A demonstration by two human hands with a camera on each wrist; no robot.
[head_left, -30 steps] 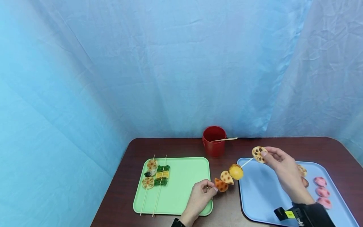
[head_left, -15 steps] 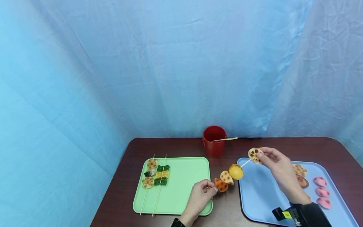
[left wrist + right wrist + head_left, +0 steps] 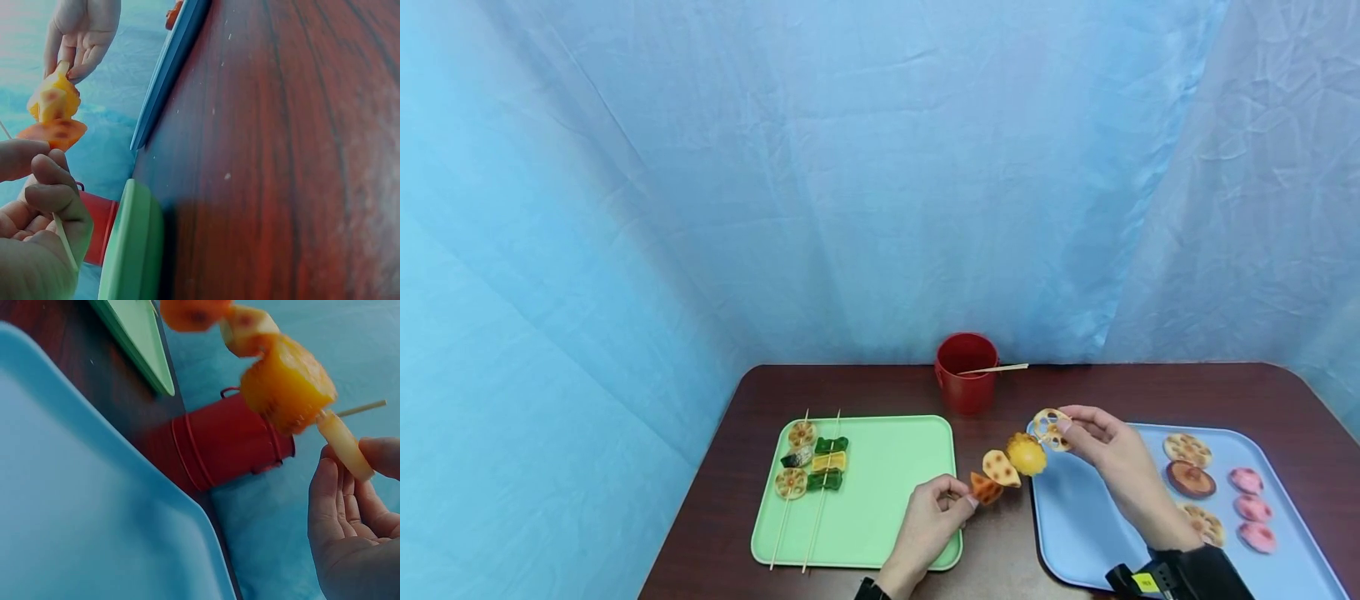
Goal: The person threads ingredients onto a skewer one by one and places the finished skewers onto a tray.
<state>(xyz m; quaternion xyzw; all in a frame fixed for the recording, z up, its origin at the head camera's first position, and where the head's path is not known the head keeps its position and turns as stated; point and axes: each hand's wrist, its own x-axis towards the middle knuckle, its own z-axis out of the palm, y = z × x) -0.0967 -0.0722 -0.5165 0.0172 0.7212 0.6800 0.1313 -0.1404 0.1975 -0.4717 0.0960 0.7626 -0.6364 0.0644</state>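
My left hand (image 3: 928, 521) pinches the lower end of a skewer stick (image 3: 64, 240) between thumb and fingers, above the green tray's right edge. Threaded along the stick are an orange spotted wedge (image 3: 987, 489), a pale spotted piece (image 3: 1001, 468) and a yellow corn-like chunk (image 3: 1026, 454). My right hand (image 3: 1120, 467) pinches a lotus root slice (image 3: 1051, 429) at the skewer's far end. In the right wrist view that slice (image 3: 345, 447) is edge-on, close to the yellow chunk. The stick's tip is hard to make out there.
A green tray (image 3: 895, 517) at left bears two loaded skewers (image 3: 829, 460). On the blue tray (image 3: 1082, 533) at right lie lotus root slices (image 3: 1187, 449), a brown round slice (image 3: 1191, 480) and pink pieces (image 3: 1253, 507). A red cup (image 3: 967, 393) with a stick stands behind.
My right hand has moved left and down with the lotus root slice, along the skewer toward the yellow chunk. The bare stretch of stick between them has shrunk. My left hand has barely moved.
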